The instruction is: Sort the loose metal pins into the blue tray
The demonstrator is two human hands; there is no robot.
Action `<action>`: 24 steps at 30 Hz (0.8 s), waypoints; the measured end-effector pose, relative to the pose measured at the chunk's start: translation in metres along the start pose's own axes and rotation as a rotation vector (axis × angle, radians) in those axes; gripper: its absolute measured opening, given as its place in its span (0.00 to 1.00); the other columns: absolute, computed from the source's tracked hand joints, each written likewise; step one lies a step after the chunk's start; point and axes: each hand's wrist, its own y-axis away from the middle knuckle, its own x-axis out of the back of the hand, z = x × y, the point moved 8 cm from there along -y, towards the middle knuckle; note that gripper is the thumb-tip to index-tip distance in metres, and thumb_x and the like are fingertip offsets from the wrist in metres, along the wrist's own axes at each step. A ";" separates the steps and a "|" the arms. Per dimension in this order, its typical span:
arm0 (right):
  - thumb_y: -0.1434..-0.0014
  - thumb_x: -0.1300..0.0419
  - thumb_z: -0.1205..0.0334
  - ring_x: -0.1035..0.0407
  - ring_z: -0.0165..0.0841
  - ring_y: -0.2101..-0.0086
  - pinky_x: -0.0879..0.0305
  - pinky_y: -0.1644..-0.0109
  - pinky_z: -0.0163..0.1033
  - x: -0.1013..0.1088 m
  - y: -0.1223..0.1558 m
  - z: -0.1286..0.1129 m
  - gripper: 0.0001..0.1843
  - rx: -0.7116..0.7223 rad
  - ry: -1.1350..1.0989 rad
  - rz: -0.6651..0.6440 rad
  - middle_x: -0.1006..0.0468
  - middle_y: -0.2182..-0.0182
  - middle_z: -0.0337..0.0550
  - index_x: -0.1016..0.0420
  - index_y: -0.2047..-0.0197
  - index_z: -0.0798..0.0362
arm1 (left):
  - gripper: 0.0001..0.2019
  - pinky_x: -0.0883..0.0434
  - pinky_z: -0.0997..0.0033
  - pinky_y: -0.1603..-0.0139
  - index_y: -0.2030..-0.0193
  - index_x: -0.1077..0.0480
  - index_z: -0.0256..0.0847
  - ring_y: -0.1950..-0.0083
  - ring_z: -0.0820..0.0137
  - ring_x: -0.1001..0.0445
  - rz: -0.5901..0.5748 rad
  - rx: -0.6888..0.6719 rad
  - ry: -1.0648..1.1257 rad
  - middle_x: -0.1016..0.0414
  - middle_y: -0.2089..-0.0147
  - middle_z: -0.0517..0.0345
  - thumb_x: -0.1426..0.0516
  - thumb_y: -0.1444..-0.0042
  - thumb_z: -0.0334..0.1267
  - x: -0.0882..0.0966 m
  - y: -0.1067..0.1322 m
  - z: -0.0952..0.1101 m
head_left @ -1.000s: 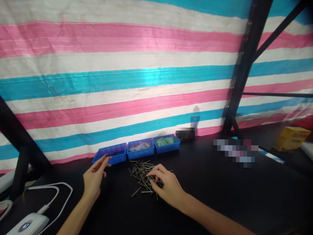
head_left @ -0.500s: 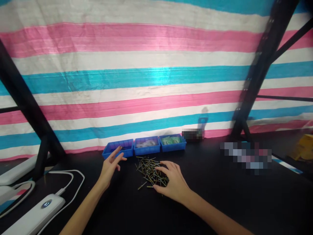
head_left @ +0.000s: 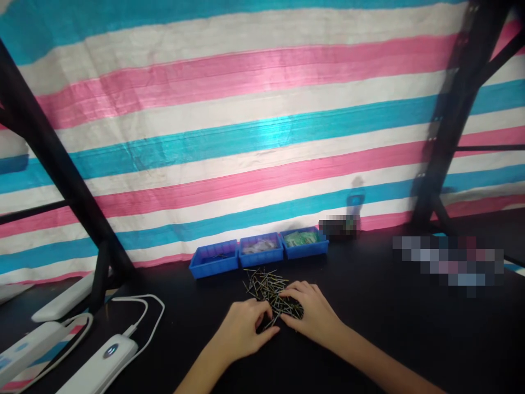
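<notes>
A loose pile of slim metal pins, silver and gold in tone, lies on the black table; their exact kind is too small to tell. At the pile's near left edge is my left hand, its fingers bent and the thumb standing apart from them. My right hand curves round the pile's right side, thumb and fingers apart, fingertips at the pins. Some pins are hidden behind the fingers. I see nothing lifted in either hand.
Behind the pile stand three blue bins in a row: the left bin with a few dark thin pieces, the middle bin with clear bags, the right bin with greenish bags. A white power bank with a cable lies at left.
My left hand has come down and right from near the left bin to the pile's edge. My right hand stays beside the pile. The view has shifted and tilted slightly.
</notes>
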 end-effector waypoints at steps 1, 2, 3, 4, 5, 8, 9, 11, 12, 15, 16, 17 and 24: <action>0.53 0.37 0.62 0.36 0.35 0.59 0.46 0.54 0.40 0.000 0.000 0.000 0.17 0.003 0.002 -0.001 0.28 0.60 0.39 0.27 0.58 0.47 | 0.07 0.44 0.76 0.73 0.69 0.31 0.43 0.74 0.73 0.35 -0.008 -0.016 0.010 0.32 0.76 0.64 0.44 0.51 0.44 0.000 0.000 0.003; 0.53 0.37 0.63 0.36 0.35 0.59 0.46 0.54 0.40 -0.001 0.000 0.000 0.16 0.005 0.006 -0.003 0.28 0.61 0.39 0.27 0.58 0.47 | 0.07 0.44 0.76 0.73 0.68 0.31 0.43 0.73 0.73 0.35 -0.015 -0.030 0.022 0.32 0.75 0.64 0.44 0.50 0.43 -0.001 0.000 0.005; 0.52 0.37 0.64 0.36 0.35 0.60 0.46 0.55 0.40 -0.001 0.000 0.000 0.15 0.005 0.010 -0.007 0.28 0.62 0.39 0.27 0.59 0.47 | 0.06 0.43 0.76 0.72 0.68 0.31 0.43 0.73 0.73 0.35 -0.022 -0.040 0.036 0.32 0.75 0.63 0.44 0.50 0.42 -0.002 0.000 0.007; 0.52 0.38 0.64 0.36 0.35 0.60 0.46 0.55 0.40 -0.002 0.000 -0.001 0.14 0.006 0.012 -0.011 0.27 0.62 0.38 0.27 0.59 0.47 | 0.06 0.43 0.77 0.72 0.68 0.32 0.43 0.72 0.73 0.35 -0.029 -0.047 0.047 0.32 0.74 0.63 0.44 0.50 0.42 -0.003 0.000 0.008; 0.52 0.38 0.65 0.36 0.35 0.60 0.46 0.56 0.40 -0.002 0.000 -0.001 0.13 0.007 0.012 -0.016 0.27 0.63 0.38 0.27 0.60 0.47 | 0.06 0.42 0.77 0.71 0.67 0.32 0.43 0.72 0.73 0.35 -0.034 -0.048 0.056 0.32 0.73 0.63 0.44 0.49 0.42 -0.004 0.000 0.008; 0.51 0.38 0.65 0.36 0.35 0.61 0.45 0.56 0.40 -0.003 0.000 -0.002 0.13 0.010 0.002 -0.016 0.27 0.63 0.38 0.27 0.60 0.47 | 0.07 0.41 0.77 0.71 0.67 0.32 0.43 0.71 0.73 0.34 -0.040 -0.045 0.056 0.32 0.72 0.63 0.45 0.48 0.43 -0.008 -0.001 0.005; 0.51 0.38 0.66 0.36 0.36 0.61 0.45 0.56 0.40 -0.003 0.000 -0.002 0.13 0.013 -0.001 -0.012 0.26 0.63 0.38 0.26 0.60 0.47 | 0.07 0.41 0.77 0.71 0.67 0.32 0.43 0.70 0.73 0.34 -0.040 -0.045 0.053 0.32 0.72 0.63 0.45 0.48 0.42 -0.009 -0.001 0.004; 0.51 0.38 0.67 0.35 0.36 0.62 0.46 0.56 0.40 -0.002 -0.001 -0.002 0.13 0.019 -0.007 0.006 0.26 0.64 0.38 0.26 0.61 0.47 | 0.06 0.41 0.78 0.71 0.66 0.31 0.44 0.70 0.73 0.33 -0.032 -0.046 0.049 0.32 0.71 0.62 0.46 0.47 0.41 -0.010 -0.002 0.002; 0.51 0.38 0.67 0.35 0.35 0.62 0.46 0.56 0.40 -0.002 -0.001 -0.002 0.12 0.023 -0.012 0.017 0.26 0.64 0.38 0.26 0.61 0.47 | 0.06 0.41 0.78 0.71 0.65 0.31 0.44 0.70 0.73 0.33 -0.025 -0.046 0.048 0.31 0.71 0.62 0.46 0.46 0.41 -0.010 -0.003 0.002; 0.49 0.39 0.68 0.34 0.34 0.64 0.46 0.58 0.39 0.000 -0.001 -0.003 0.10 0.038 -0.035 0.041 0.25 0.65 0.37 0.26 0.62 0.48 | 0.05 0.40 0.78 0.72 0.65 0.31 0.44 0.70 0.73 0.32 0.006 -0.037 0.041 0.30 0.67 0.61 0.47 0.45 0.38 -0.010 -0.004 -0.001; 0.49 0.39 0.68 0.34 0.33 0.64 0.46 0.58 0.39 0.000 -0.001 -0.003 0.09 0.042 -0.042 0.048 0.25 0.66 0.37 0.25 0.63 0.48 | 0.06 0.40 0.78 0.72 0.64 0.30 0.45 0.69 0.73 0.31 0.015 -0.032 0.035 0.30 0.66 0.61 0.48 0.45 0.38 -0.010 -0.004 -0.002; 0.48 0.40 0.68 0.34 0.33 0.64 0.46 0.58 0.38 0.000 0.000 -0.003 0.08 0.046 -0.047 0.053 0.25 0.66 0.37 0.25 0.63 0.48 | 0.06 0.39 0.78 0.72 0.64 0.31 0.45 0.69 0.73 0.31 0.024 -0.026 0.030 0.30 0.65 0.61 0.48 0.45 0.38 -0.010 -0.005 -0.002; 0.48 0.40 0.68 0.34 0.31 0.65 0.47 0.60 0.37 0.001 0.001 -0.005 0.07 0.047 -0.052 0.085 0.25 0.66 0.34 0.25 0.66 0.47 | 0.05 0.36 0.78 0.70 0.65 0.32 0.45 0.67 0.72 0.29 0.098 0.006 0.018 0.30 0.66 0.61 0.49 0.45 0.36 -0.005 -0.006 -0.004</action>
